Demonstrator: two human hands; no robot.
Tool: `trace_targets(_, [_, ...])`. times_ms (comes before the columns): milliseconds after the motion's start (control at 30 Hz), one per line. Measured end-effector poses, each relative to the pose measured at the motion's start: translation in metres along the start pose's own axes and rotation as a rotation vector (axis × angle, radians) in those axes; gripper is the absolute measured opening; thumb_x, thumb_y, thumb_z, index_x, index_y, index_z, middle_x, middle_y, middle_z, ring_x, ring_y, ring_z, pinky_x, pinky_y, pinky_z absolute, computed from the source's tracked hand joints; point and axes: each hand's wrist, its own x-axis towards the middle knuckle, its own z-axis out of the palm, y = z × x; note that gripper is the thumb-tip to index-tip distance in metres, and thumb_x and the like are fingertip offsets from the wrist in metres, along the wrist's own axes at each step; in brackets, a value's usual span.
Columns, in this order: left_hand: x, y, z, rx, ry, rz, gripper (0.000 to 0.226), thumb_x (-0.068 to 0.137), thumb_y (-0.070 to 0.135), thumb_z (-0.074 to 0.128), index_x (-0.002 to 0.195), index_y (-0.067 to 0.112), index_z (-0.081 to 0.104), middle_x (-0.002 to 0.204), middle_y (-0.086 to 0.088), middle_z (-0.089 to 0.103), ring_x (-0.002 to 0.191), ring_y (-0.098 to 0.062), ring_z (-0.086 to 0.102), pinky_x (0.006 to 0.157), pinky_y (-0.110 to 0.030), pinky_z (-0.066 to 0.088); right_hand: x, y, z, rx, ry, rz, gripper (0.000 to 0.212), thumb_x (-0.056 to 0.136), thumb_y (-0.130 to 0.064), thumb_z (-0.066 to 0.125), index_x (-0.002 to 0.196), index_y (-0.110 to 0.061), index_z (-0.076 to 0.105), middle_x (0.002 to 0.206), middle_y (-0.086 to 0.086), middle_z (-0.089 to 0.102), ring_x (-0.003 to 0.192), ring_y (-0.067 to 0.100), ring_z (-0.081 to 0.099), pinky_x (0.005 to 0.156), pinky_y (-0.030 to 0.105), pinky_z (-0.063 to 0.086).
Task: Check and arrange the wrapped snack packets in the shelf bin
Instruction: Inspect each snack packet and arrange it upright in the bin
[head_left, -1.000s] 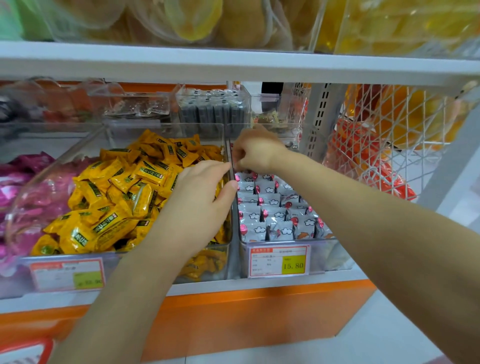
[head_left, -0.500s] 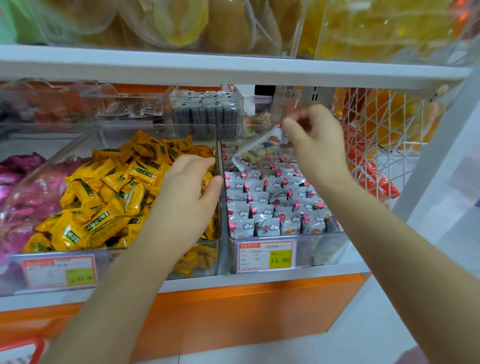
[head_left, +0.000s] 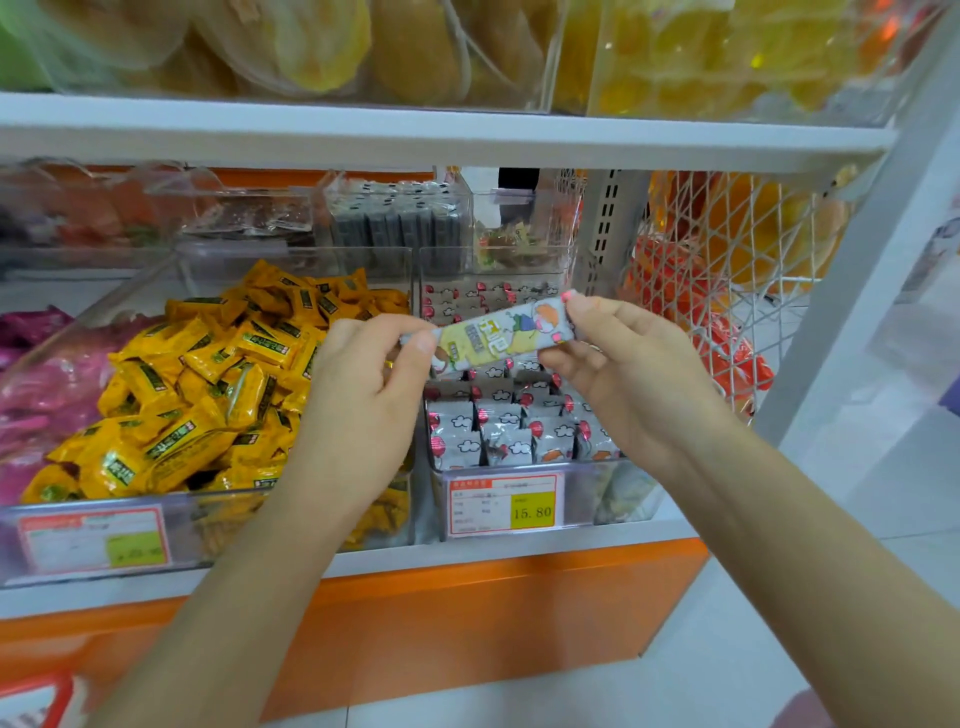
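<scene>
The left hand (head_left: 358, 405) and right hand (head_left: 634, 374) each pinch one end of the wrapped snack packet (head_left: 493, 335) above the clear bin (head_left: 592, 499). It is probably best to hold it flat, print upward, while checking the seals.

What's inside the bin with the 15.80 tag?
Rows of grey cloud-print packets standing on end. The held packet, pinched by left hand and right hand, covers the middle rows; bin floor hidden.

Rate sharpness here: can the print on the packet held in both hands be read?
Head view: the pale cartoon-printed snack packet, pinched by the left hand and right hand, is soft, small print illegible. Head view: the yellow-and-red price tag reads 15.80; the yellow-packet bin's label is smeared.
</scene>
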Motion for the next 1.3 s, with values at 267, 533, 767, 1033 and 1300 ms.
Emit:
trace_targets(267, [-0.001,0.005,0.001,-0.272,0.133,-0.171,0.032,0.1,0.031,0.031,0.087,0.013,0.054,0.059,0.002,0.048,0.044,-0.002,0.04,0.041,-0.012,0.03,-0.001,0.007,0.0,-0.054,-0.068,0.068,0.014,0.09,-0.017,0.057,0.085,-0.004,0.059,0.073,0.01,0.064,0.055,0.011,0.061,0.049,0.018,0.05])
trace_targets(533, [-0.001,0.012,-0.008,-0.708,0.029,-0.348,0.031,0.099,0.031,0.039,0.072,0.017,0.049,0.047,0.005,0.046,0.04,-0.007,0.03,0.038,-0.016,0.025,-0.001,0.009,-0.001,0.142,-0.069,0.118,0.017,0.091,-0.013,0.054,0.077,-0.004,0.056,0.056,0.004,0.059,0.05,0.009,0.06,0.049,0.015,0.05])
trace_targets(767, [0.0,0.008,-0.007,-0.652,-0.044,-0.268,0.022,0.1,0.02,0.037,0.11,0.019,0.057,0.054,0.004,0.056,0.045,-0.005,0.04,0.041,-0.014,0.034,0.001,0.005,-0.005,-0.03,-0.07,-0.015,0.007,0.09,-0.002,0.054,0.087,-0.007,0.051,0.069,0.009,0.056,0.056,0.016,0.063,0.05,0.021,0.052])
trace_targets(1033, [-0.005,0.006,-0.002,-0.151,-0.09,-0.017,0.036,0.098,0.018,0.033,0.129,0.035,0.039,0.066,0.01,0.057,0.066,0.006,0.056,0.054,-0.004,0.038,0.0,0.002,-0.008,-0.258,-0.053,-0.09,0.005,0.092,-0.012,0.057,0.089,-0.014,0.061,0.092,0.009,0.055,0.076,0.025,0.06,0.056,0.025,0.053])
trace_targets(1300, [-0.004,0.009,-0.005,-0.232,-0.056,-0.044,0.034,0.094,0.033,0.04,0.125,0.028,0.053,0.078,0.015,0.055,0.059,0.009,0.052,0.051,-0.004,0.036,-0.001,0.003,-0.007,-0.51,-0.141,-0.181,0.022,0.087,-0.003,0.059,0.097,-0.021,0.067,0.089,-0.008,0.07,0.073,0.002,0.066,0.065,0.017,0.052])
